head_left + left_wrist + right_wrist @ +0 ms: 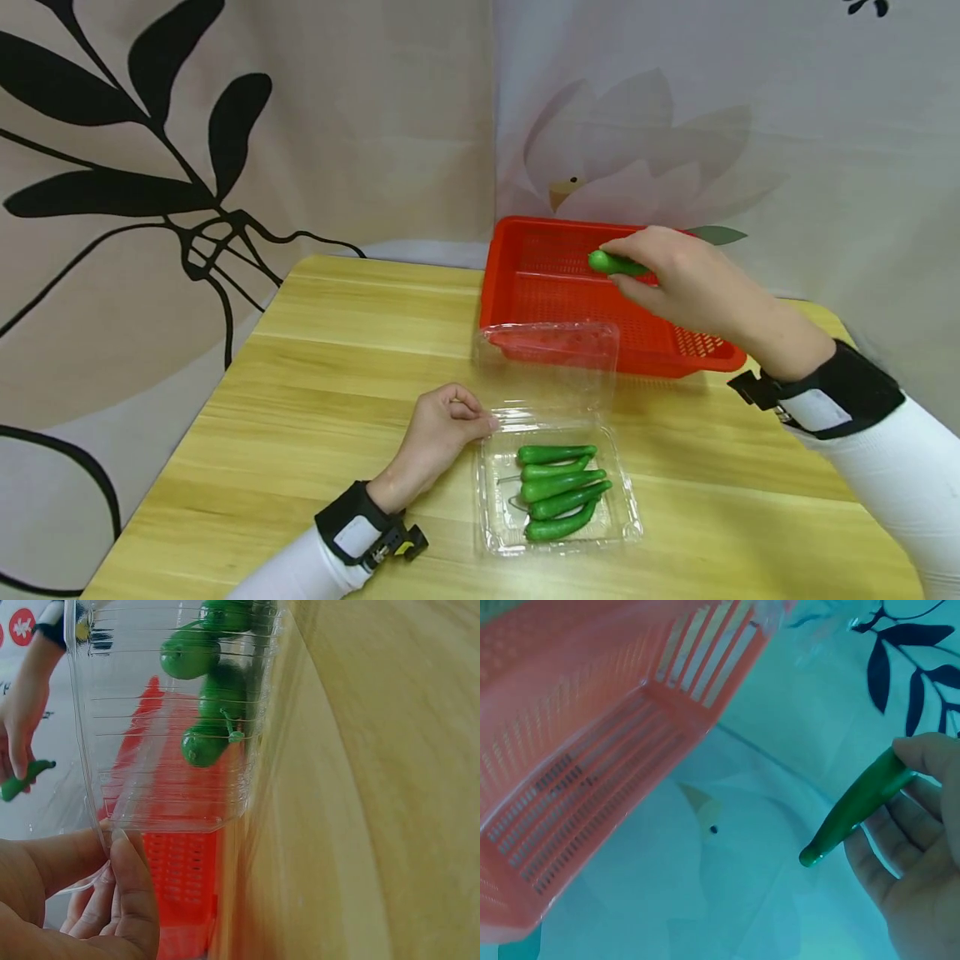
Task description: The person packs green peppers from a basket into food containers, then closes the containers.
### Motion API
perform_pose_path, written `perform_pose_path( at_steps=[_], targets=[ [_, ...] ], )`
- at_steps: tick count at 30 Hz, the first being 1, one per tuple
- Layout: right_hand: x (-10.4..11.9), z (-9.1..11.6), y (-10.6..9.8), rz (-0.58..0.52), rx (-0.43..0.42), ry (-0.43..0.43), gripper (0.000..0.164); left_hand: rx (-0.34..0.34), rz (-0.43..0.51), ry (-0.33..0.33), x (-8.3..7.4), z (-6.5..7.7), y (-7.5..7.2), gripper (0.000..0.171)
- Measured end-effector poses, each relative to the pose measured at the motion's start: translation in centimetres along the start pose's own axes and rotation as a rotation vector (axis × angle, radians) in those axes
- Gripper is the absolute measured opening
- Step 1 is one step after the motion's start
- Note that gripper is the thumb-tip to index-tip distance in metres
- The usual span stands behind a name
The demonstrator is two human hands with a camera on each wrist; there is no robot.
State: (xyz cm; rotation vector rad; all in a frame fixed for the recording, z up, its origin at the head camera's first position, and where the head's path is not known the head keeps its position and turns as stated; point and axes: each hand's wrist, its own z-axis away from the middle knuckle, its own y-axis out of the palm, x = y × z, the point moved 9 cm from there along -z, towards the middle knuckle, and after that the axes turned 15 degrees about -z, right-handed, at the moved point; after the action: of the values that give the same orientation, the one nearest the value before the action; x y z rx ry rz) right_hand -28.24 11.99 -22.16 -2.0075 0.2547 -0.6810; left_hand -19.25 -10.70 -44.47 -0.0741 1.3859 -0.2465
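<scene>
Above the red basket (555, 292), my right hand (693, 279) holds a green chili pepper (617, 263) between thumb and fingers. The same pepper (859, 802) shows in the right wrist view, its narrow end pointing away from the palm. My left hand (442, 429) pinches the back left corner of a clear plastic clamshell box (491, 525). In the left wrist view, thumb and fingertip grip the box's rim (90, 765). Inside the box's base lie several green chili peppers (562, 483), side by side. The transparent lid (551, 375) stands raised toward the basket.
The wooden table (345, 367) carries the box and the basket. Its left edge runs diagonally beside my left arm. Behind it hangs a cloth (390, 125) printed with dark leaves and a pale flower. The lid overlaps the basket's front edge in the head view.
</scene>
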Motion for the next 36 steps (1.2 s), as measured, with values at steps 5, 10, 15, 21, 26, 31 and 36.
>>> perform_pose_path(
  at_steps=[5, 10, 15, 21, 26, 31, 36],
  targets=[
    [2.7, 2.0, 0.7, -0.036, -0.04, -0.149, 0.044, -0.003, -0.005, -0.002, 0.0, -0.1, -0.1, 0.021],
    [4.4, 3.7, 2.2, -0.085, -0.047, -0.205, 0.038, -0.001, -0.016, -0.004, 0.1, -0.2, -0.1, 0.021],
    [5.5, 5.1, 4.7, -0.134, -0.008, -0.191, 0.043, -0.007, -0.017, -0.005, 0.2, -0.3, -0.2, 0.021],
    [6.6, 6.4, 8.6, -0.159, 0.105, -0.126, 0.035, -0.012, -0.017, 0.003, 0.1, -0.3, -0.2, 0.021],
    [7.6, 7.3, 11.5, -0.157, 0.183, -0.135, 0.035, -0.013, -0.026, 0.0, 0.1, -0.3, -0.2, 0.021],
    [8.2, 8.0, 13.7, -0.133, 0.24, -0.153, 0.033, -0.01, -0.032, -0.004, 0.1, -0.3, -0.1, 0.021],
    [8.3, 8.1, 15.1, -0.092, 0.278, -0.154, 0.028, -0.007, -0.026, -0.001, 0.1, -0.3, 0.0, 0.021]
  ],
)
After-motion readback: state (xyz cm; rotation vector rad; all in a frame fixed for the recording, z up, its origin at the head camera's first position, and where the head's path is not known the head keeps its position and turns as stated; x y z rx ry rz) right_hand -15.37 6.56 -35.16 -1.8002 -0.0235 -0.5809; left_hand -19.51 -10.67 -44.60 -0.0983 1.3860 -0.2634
